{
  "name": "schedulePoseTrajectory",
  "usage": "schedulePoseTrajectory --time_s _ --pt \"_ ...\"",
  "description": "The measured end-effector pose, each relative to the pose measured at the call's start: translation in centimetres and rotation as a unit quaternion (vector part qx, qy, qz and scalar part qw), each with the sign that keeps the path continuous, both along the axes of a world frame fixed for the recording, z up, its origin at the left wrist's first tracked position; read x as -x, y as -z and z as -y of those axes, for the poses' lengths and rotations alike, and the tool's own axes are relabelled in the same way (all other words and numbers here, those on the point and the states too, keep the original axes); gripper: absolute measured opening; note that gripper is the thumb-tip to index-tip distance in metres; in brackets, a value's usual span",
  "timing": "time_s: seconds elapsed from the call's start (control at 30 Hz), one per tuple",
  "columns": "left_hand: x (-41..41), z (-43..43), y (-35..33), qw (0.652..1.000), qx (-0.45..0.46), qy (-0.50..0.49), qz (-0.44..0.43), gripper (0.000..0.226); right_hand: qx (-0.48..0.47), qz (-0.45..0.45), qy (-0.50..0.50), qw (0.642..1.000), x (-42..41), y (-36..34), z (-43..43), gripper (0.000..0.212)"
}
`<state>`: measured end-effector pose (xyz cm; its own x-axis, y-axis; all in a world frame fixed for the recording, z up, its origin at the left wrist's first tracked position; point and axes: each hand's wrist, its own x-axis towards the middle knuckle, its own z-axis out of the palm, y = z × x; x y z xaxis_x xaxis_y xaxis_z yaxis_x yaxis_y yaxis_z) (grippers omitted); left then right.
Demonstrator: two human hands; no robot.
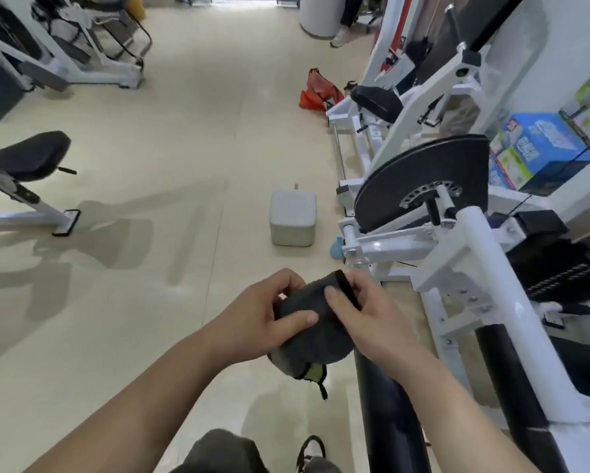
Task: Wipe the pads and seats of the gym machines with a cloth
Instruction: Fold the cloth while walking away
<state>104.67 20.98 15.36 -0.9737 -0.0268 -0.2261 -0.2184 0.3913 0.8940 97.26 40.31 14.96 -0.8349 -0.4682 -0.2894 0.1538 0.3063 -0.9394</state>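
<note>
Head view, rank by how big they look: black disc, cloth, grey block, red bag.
1. black disc
2. cloth, inflated by nearness to the camera
3. grey block
4. red bag, nearly block-sized and farther off

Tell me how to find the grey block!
Find the white machine with the big black disc on the right. Just left of its base, the grey block sits on the beige floor. It is a plain rounded cube, unlike the red bag farther off.

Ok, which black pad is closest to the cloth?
The long black pad left of the white frame, just below the cloth and right hand. The saddle-shaped left seat and far right seat sit much farther off.
</note>
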Motion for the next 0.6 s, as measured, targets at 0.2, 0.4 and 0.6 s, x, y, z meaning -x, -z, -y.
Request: schedulePoseTrajectory --time_s 0.2,0.4,0.6 --pt "6.9 10.6 4.0 0.987 0.033 0.077 0.138 0.037 0.033 0.029 0.033 0.999 9.3 0.3 9.7 0.009" --pt "16.7 22.9 7.8 0.983 0.007 0.051 0.177 0.016 0.066 0.014 0.228 0.971 19.6 1.7 19.0 0.011" --pt "29.9 32.0 5.2 0.988 -0.031 0.009 0.154 0.013 0.010 -0.019 0.389 0.921 27.7 2.6 24.4 0.016"
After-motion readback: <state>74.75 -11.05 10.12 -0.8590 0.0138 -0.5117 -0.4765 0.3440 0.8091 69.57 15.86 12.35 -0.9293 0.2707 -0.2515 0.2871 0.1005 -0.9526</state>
